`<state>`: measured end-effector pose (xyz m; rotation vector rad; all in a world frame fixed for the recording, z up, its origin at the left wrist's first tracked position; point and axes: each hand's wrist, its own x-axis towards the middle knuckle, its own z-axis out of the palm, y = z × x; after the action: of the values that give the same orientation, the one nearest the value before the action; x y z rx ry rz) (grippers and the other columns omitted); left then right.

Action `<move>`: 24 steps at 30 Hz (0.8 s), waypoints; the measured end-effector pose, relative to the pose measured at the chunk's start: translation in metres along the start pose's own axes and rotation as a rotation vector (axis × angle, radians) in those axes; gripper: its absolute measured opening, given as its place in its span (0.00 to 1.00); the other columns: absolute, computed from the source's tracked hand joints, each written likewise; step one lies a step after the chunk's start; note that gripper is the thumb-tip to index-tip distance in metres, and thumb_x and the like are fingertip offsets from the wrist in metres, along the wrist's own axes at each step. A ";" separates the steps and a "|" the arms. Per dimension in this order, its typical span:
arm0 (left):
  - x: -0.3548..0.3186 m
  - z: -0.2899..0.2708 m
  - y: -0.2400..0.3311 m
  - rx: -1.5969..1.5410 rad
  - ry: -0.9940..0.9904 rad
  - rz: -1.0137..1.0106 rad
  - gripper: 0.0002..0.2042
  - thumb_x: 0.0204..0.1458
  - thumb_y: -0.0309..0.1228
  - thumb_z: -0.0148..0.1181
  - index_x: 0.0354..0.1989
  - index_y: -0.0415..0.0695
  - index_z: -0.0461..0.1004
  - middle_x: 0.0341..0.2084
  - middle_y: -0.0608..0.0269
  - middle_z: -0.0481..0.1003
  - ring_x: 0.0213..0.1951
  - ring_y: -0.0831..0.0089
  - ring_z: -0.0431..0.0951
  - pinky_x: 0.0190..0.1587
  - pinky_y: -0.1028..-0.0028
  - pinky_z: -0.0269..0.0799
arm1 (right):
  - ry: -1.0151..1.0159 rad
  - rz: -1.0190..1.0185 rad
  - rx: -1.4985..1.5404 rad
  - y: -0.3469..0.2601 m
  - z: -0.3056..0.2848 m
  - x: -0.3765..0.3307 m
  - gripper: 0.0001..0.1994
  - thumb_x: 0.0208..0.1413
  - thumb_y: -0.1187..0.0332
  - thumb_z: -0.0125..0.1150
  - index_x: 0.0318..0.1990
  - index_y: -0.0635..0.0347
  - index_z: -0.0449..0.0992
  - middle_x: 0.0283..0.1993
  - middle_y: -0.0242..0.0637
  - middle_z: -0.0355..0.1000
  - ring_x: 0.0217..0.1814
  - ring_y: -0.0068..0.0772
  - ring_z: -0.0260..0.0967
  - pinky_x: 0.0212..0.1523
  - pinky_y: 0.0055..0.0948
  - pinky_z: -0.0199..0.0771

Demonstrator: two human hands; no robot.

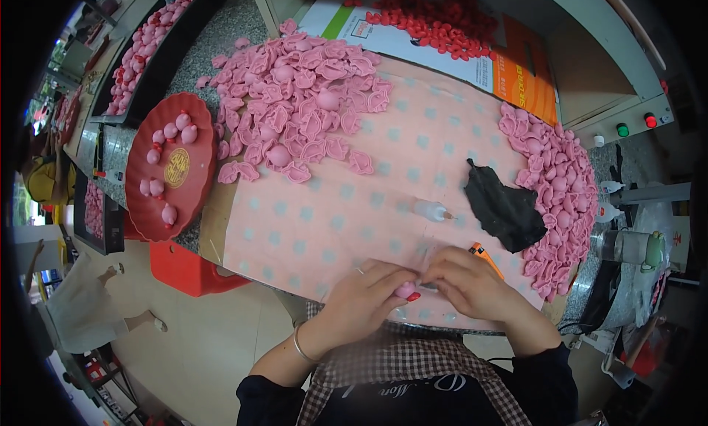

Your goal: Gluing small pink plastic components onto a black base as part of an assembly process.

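Observation:
Close to the near edge of the table, my left hand [359, 299] pinches a small pink figure with a red part [404, 290] between thumb and fingers. My right hand [468, 284] is closed just to the right of it, fingertips pressed together near the figure. Whatever sits in those fingertips is too small or hidden to make out. Beyond the hands, a small clear bottle with a thin needle tip [430, 210] lies on the pink checked cloth [332, 220]. An orange-and-black utility knife [486, 260] rests partly behind my right hand, and a black rag [501, 205] lies past it.
Loose pink moulded pieces heap at the back left [287, 94], with another pink pile [564, 197] along the right. A red scalloped plate [140, 168] at left carries several pink-and-red figures. Red parts [442, 35] lie under a shelf. A red stool [188, 271] stands below the table.

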<state>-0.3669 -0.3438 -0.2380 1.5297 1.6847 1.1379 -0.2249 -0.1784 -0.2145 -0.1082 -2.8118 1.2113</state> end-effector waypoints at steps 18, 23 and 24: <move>-0.026 -0.091 0.090 0.056 0.024 -0.043 0.16 0.44 0.29 0.59 0.44 0.43 0.70 0.39 0.59 0.71 0.42 0.61 0.71 0.41 0.67 0.69 | -0.065 -0.194 -0.149 -0.148 -0.044 0.047 0.10 0.39 0.73 0.58 0.34 0.57 0.71 0.33 0.32 0.62 0.36 0.30 0.65 0.28 0.27 0.71; -0.047 -0.107 0.091 0.002 0.060 -0.008 0.13 0.47 0.28 0.57 0.43 0.42 0.70 0.37 0.57 0.72 0.40 0.58 0.72 0.40 0.66 0.69 | -0.072 -0.195 -0.095 -0.167 -0.035 0.054 0.13 0.38 0.75 0.59 0.36 0.55 0.72 0.32 0.32 0.62 0.32 0.32 0.66 0.28 0.29 0.71; -0.053 -0.112 0.093 0.013 0.070 -0.017 0.13 0.47 0.28 0.57 0.43 0.42 0.70 0.37 0.57 0.72 0.40 0.58 0.72 0.40 0.66 0.69 | -0.048 -0.179 -0.106 -0.174 -0.031 0.055 0.14 0.36 0.76 0.60 0.35 0.55 0.73 0.30 0.32 0.62 0.31 0.33 0.66 0.26 0.28 0.69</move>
<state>-0.4105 -0.4203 -0.1112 1.4970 1.7507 1.1863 -0.2827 -0.2696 -0.0642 0.1646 -2.8527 1.0411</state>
